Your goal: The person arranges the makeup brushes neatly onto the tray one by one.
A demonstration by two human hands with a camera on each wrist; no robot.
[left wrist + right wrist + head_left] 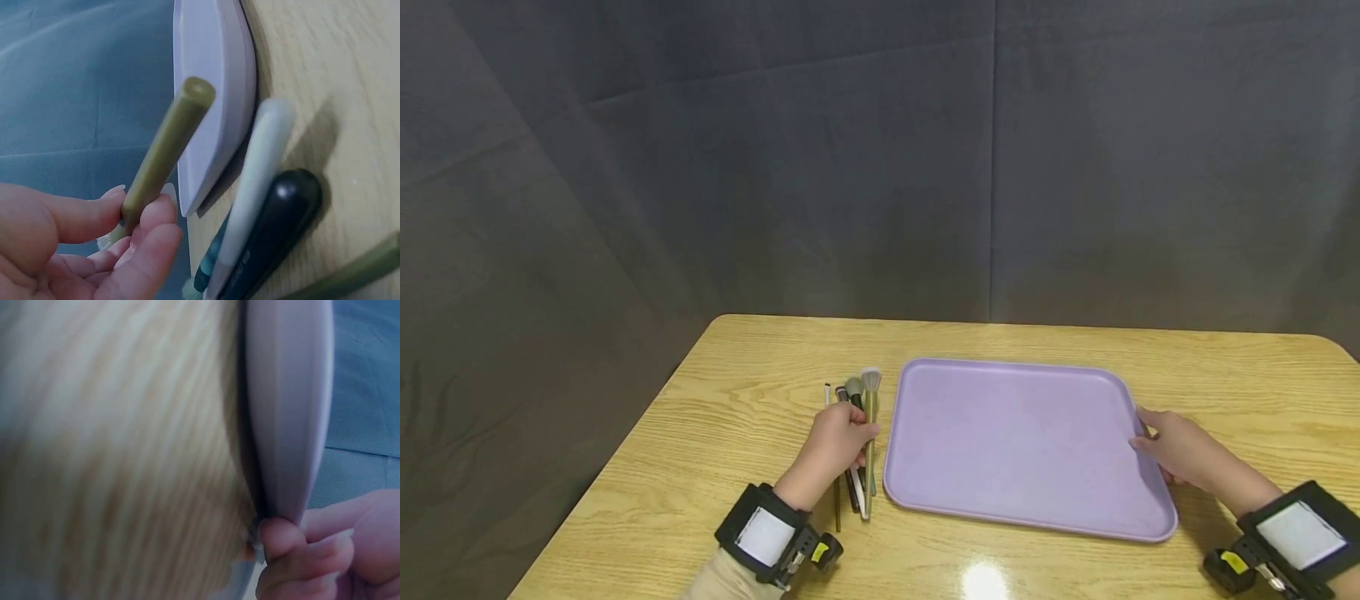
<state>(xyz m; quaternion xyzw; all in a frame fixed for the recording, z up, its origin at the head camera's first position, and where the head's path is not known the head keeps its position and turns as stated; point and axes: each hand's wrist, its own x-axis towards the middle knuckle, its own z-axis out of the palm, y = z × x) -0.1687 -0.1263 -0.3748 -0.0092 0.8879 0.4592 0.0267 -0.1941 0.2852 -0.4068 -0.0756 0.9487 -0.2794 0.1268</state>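
My left hand (835, 439) pinches a makeup brush with an olive-gold handle (164, 150) between thumb and fingers; its pale bristles (871, 380) point to the far side. Under and beside that hand lie several more makeup brushes, among them one with a white handle (257, 169), one with a black handle (278, 228) and a slim olive one (359, 270). A lilac rectangular tray (1015, 450) lies just right of the brushes. At the tray's right edge, my right hand (1187, 450) grips the rim, thumb on top and fingers curled beneath.
Everything stands on a light wood-grain table (760, 358) with rounded far corners. A dark grey cloth (865, 183) hangs behind and to the left of it. Each wrist wears a black strap with a small camera.
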